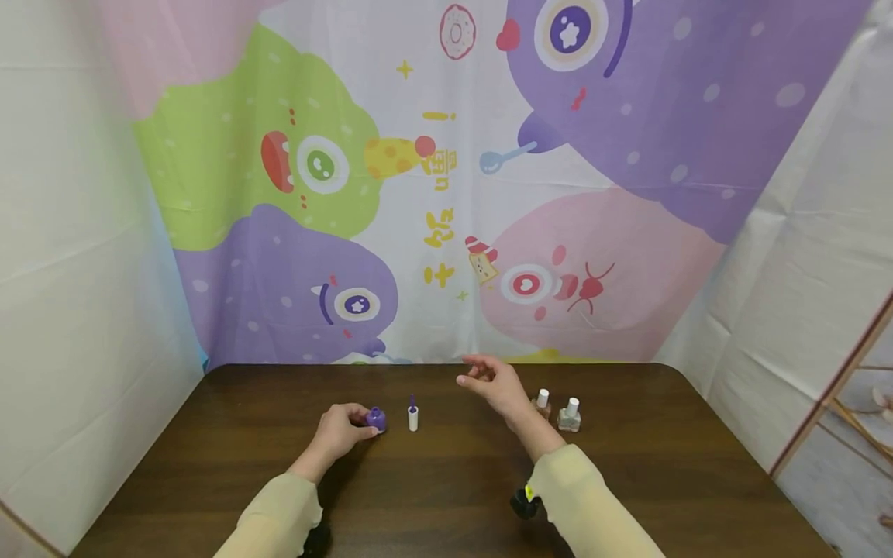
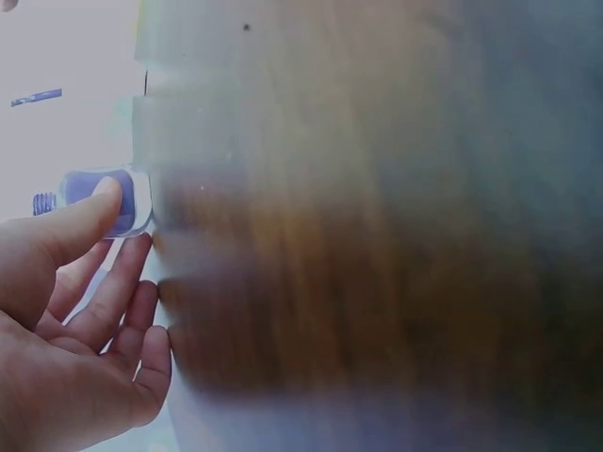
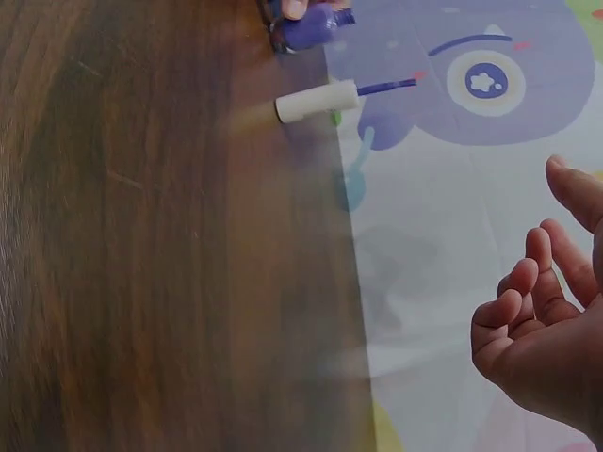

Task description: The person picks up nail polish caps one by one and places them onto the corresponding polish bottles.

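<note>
An uncapped nail polish bottle (image 1: pixel 377 419), purple, stands on the table in the grip of my left hand (image 1: pixel 338 428). The left wrist view shows the thumb across the side of the bottle (image 2: pixel 81 185), its threaded neck bare. Just right of it, the white cap (image 1: pixel 413 419) stands on its top, with the purple-coated brush pointing up; the right wrist view also shows this cap (image 3: pixel 318 101) apart from both hands. My right hand (image 1: pixel 497 385) is raised above the table's far part, right of the cap, fingers loosely bent and holding nothing.
Behind my right forearm is a brownish nail polish bottle (image 1: pixel 543 401) with a white cap, partly hidden. Beside it stands a pale one (image 1: pixel 569 417), also capped. A printed cartoon curtain (image 1: pixel 446 310) hangs at the far edge of the dark wooden table (image 1: pixel 432 496).
</note>
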`<state>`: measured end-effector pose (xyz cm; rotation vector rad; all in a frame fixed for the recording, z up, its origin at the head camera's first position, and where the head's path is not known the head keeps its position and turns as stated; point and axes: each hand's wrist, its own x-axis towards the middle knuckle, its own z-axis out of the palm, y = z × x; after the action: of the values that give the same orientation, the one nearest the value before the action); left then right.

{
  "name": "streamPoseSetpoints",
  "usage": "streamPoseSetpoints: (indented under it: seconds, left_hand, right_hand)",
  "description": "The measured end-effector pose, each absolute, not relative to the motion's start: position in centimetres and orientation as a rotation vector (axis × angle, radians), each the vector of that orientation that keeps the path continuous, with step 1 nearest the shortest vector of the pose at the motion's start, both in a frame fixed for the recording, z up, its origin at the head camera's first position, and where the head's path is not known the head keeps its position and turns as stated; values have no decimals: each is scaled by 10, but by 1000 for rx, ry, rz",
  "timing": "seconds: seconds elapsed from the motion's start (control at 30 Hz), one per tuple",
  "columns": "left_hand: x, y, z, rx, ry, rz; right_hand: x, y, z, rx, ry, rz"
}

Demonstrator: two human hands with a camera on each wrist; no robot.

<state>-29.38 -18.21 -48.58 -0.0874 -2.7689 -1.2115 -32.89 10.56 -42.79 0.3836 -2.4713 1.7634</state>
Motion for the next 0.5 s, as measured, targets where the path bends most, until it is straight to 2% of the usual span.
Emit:
streamPoseSetpoints:
  seconds: [0.27,0.5]
  left_hand:
    - [-295,-181,-483,-81,-2770,-1202]
    - [-293,-181,-482,-92,-2773,-1204]
  right_hand:
    - [-313,87,-422,422,-2480,1795]
    - [-327,76,-454,414,-2499,1825]
